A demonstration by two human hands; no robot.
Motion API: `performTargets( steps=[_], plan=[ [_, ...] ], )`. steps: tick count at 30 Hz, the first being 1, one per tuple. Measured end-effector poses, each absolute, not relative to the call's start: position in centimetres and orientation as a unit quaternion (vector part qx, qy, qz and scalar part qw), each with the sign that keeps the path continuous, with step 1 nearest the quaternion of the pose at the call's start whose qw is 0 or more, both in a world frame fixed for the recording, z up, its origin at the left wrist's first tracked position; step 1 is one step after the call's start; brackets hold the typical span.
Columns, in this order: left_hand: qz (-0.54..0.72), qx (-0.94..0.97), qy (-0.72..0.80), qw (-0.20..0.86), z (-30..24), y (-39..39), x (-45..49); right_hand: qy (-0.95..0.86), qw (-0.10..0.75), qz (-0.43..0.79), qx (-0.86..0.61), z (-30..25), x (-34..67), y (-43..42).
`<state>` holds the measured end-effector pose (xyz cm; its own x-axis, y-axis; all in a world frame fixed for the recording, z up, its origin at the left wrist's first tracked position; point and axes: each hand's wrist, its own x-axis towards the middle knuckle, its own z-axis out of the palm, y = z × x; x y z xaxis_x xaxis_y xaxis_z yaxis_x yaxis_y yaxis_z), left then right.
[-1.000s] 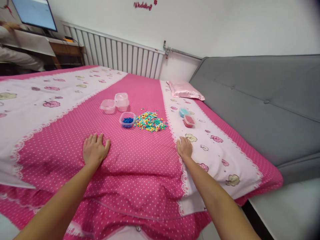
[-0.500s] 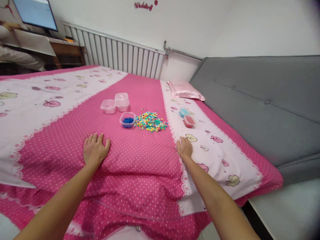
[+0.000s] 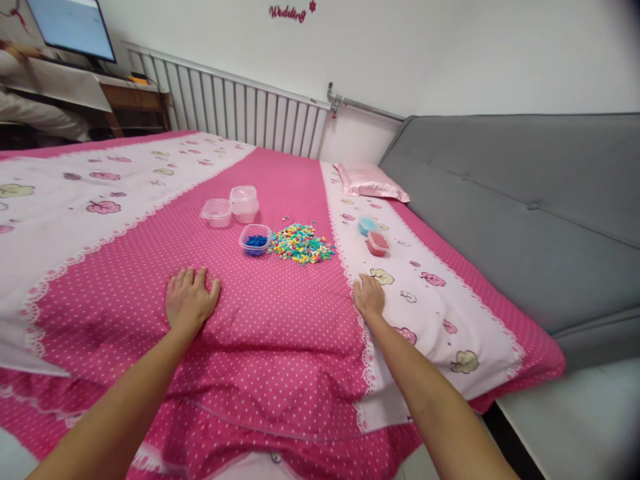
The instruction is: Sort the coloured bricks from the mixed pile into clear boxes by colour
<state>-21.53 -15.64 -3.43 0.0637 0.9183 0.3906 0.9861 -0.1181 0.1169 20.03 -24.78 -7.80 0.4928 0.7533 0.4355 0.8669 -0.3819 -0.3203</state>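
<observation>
My left hand lies flat on the pink dotted bedspread, fingers stretched out and holding nothing. My right hand rests palm down on the lace seam beside the white printed band, also without anything in it; its fingers are partly hidden. Beyond and between the hands is a pile of small multicoloured pieces. Touching the pile's left side stands a clear plastic tub of dark blue pieces. To the right sit a tub with red contents and one with light blue contents.
Behind the blue tub are a clear container and stacked clear containers. A pink pillow lies near the grey padded headboard. At the far left, a person sits by a desk with a monitor. A radiator lines the wall.
</observation>
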Motion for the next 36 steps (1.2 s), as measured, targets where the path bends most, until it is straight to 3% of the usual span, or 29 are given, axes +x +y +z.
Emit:
performTargets(
  steps=[36],
  plan=[
    [-0.200,-0.727,-0.653,0.074,-3.16,-15.85,-21.50,-0.490,0.251,-0.106,-0.828,-7.90,20.05,-24.75]
  ],
)
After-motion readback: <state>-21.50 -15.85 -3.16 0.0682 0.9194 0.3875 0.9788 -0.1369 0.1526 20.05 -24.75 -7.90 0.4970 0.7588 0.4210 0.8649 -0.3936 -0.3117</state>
